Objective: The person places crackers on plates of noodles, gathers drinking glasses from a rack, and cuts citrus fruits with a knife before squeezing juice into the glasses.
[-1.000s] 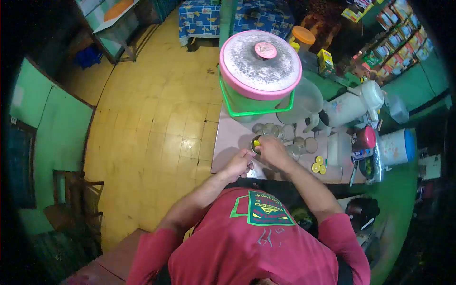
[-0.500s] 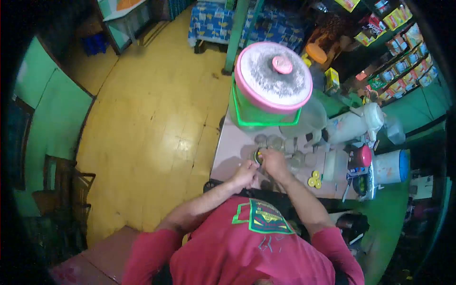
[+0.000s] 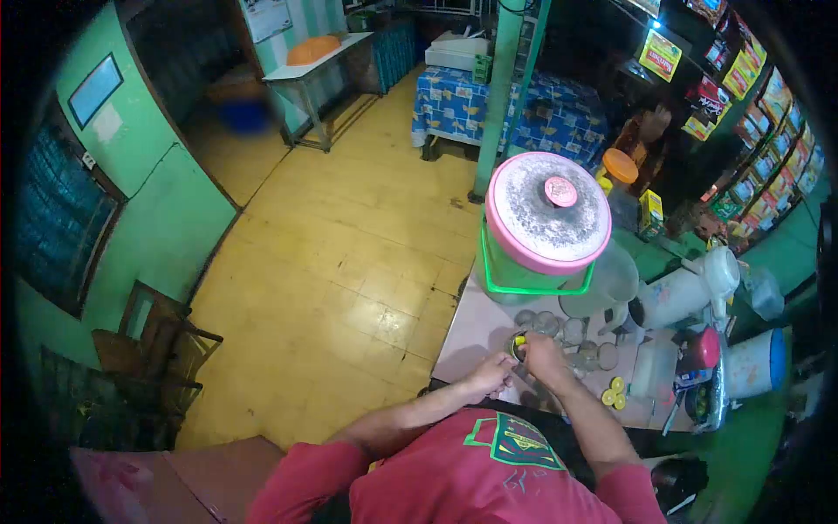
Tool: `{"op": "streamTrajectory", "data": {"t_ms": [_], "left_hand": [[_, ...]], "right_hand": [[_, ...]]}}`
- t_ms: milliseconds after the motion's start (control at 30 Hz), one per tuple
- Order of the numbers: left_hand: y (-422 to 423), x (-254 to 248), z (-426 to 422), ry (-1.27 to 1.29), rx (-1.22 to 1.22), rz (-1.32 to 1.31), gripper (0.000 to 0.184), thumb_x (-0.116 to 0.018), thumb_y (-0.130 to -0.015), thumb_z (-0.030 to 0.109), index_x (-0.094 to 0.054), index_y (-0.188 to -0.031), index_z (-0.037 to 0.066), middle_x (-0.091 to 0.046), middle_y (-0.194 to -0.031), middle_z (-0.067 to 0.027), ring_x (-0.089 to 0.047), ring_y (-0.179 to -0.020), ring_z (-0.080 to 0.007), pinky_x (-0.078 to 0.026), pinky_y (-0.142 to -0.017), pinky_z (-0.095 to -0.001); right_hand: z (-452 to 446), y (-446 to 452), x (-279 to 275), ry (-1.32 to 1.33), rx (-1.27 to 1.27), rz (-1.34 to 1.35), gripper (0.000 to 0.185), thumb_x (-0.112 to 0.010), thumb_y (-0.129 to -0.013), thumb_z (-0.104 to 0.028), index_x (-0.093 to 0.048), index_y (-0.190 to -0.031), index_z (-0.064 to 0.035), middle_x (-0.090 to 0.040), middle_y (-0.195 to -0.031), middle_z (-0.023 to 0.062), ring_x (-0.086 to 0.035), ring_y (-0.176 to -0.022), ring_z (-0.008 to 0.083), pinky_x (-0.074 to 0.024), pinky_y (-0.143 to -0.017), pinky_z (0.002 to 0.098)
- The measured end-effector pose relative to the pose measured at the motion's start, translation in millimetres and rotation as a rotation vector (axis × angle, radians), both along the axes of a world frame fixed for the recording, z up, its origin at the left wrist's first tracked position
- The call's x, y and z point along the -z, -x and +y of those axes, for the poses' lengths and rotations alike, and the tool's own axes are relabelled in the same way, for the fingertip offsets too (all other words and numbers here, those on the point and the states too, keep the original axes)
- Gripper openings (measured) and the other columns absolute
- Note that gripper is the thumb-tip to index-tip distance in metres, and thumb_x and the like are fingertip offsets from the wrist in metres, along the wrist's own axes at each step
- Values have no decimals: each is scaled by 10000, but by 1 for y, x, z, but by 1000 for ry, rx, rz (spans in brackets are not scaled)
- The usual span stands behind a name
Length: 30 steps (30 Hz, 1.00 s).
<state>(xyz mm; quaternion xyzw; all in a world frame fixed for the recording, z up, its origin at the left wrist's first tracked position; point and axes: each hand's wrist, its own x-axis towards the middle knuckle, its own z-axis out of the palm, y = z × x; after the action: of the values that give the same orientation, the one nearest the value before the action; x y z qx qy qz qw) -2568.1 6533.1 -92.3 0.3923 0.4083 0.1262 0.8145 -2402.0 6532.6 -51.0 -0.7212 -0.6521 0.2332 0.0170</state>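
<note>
My right hand (image 3: 543,353) is closed at the fingertips on a small yellow piece (image 3: 521,341) that looks like citrus. It is over a small round item with a dark inside, possibly a cup or strainer, partly hidden by the fingers. My left hand (image 3: 495,374) is just left of it, its fingers drawn together near the rim; what they hold is too small to make out. Several clear glasses (image 3: 573,332) stand beyond and right of my right hand. Cut citrus halves (image 3: 614,395) lie on the pale tabletop (image 3: 463,349) to the right.
A large green drinks container with a pink-rimmed lid (image 3: 550,210) stands at the table's far end. To the right are a clear pitcher (image 3: 615,279), a white jug (image 3: 690,293), a clear tub (image 3: 653,371), a pink-lidded jar (image 3: 705,349) and a blue-lidded bucket (image 3: 759,362).
The camera view has tilted up, so the scene sits lower and further right. Both hands stay together at the same spot on the table, and the yellow piece shows more clearly.
</note>
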Motion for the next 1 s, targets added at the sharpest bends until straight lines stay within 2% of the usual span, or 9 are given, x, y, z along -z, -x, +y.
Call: {"op": "streamTrajectory", "data": {"t_ms": [100, 233, 300, 367, 500, 633, 700, 800, 1000], "left_hand": [[0, -8, -3, 25, -8, -30, 175, -442, -990, 311, -471, -1034, 144, -504, -704, -22, -350, -434, -76, -255, -345, -229], [-4, -8, -6, 76, -47, -26, 176, -428, -994, 300, -479, -1043, 139, -499, -690, -16, -340, -421, -77, -255, -340, -241], [-4, -6, -10, 101, -45, -28, 177, -421, -995, 293, -486, -1048, 137, -497, -685, -16, -338, -417, -79, -255, -337, -244], [-6, -7, -12, 41, -48, -10, 166, -427, -974, 255, -461, -1091, 144, -504, -710, -22, -385, -462, -77, -298, -345, -240], [-9, -7, -15, 39, -150, -39, 165, -407, -981, 242, -483, -1090, 146, -502, -721, -15, -375, -470, -79, -294, -354, -236], [-7, -8, -5, 168, -90, -67, 156, -434, -991, 283, -481, -1065, 154, -502, -701, -20, -370, -462, -69, -277, -349, -235], [-5, -8, 6, 98, -47, -38, 145, -451, -989, 300, -477, -1040, 167, -504, -681, -20, -354, -443, -63, -239, -349, -228], [1, -11, 23, 90, 92, 36, 193, -419, -999, 298, -477, -1113, 153, -492, -709, -12, -344, -472, -67, -256, -387, -229], [10, -10, 31, 173, 148, -22, 158, -453, -982, 269, -479, -1111, 180, -485, -708, -1, -324, -456, -68, -241, -377, -226]], "right_hand": [[1, 9, -29, 55, 18, -57, 231, -642, -826, -196, -582, -963, -19, -626, -939, 222, -618, -917, 389, -504, -745, 477], [-7, -8, -5, -196, -164, -34, 219, -635, -823, -173, -586, -977, -25, -621, -927, 212, -608, -930, 386, -494, -754, 479], [-10, -12, -3, -316, -207, 119, 213, -627, -804, -141, -593, -992, -46, -617, -919, 203, -598, -915, 391, -481, -760, 485], [-8, -11, -8, -336, -209, 150, 233, -629, -767, -117, -597, -991, -57, -615, -918, 193, -594, -886, 391, -479, -749, 484], [1, -25, 21, -365, -258, 112, 197, -635, -752, -134, -620, -939, -71, -621, -896, 180, -598, -829, 374, -473, -738, 468], [-2, -20, 13, -384, -111, 174, 171, -617, -760, -123, -640, -925, -83, -623, -879, 179, -595, -799, 380, -467, -738, 467], [1, -23, 11, -349, -174, 159, 311, -606, -722, -96, -645, -1030, -118, -604, -867, 184, -602, -858, 374, -483, -724, 460], [-8, -17, 9, -388, -69, 250, 314, -590, -721, -88, -663, -1025, -120, -606, -864, 173, -601, -845, 371, -483, -723, 469], [-9, -5, 25, -344, -29, 135, 263, -577, -739, -67, -688, -971, -122, -556, -906, 174, -591, -877, 367, -484, -761, 460]]}}
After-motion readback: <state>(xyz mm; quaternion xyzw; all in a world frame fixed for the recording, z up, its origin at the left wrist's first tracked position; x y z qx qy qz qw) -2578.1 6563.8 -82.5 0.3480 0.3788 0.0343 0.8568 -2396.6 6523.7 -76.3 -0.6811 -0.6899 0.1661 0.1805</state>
